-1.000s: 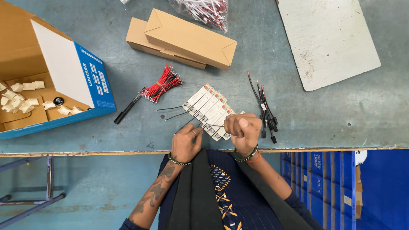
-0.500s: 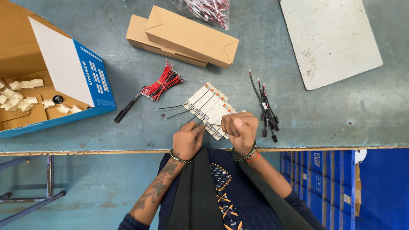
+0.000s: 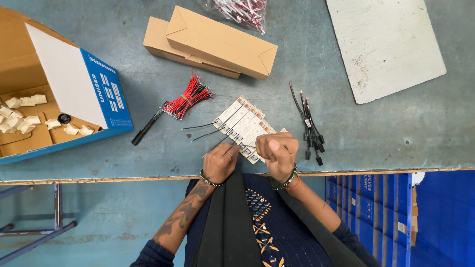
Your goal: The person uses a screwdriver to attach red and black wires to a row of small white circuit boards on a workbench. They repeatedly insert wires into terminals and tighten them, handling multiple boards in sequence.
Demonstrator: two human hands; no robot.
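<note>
My left hand (image 3: 220,162) and right hand (image 3: 277,153) pinch shut on a thin wire by my row of little white boards (image 3: 243,126). Some boards have black wires; the red wire bundle (image 3: 188,97) waits.

There is one view only, from the camera on my head, looking almost straight down over the near edge of the surface (image 3: 346,99). It sits fairly high, taking in my lap and the floor below. My fingertips are probably too small to make out.
</note>
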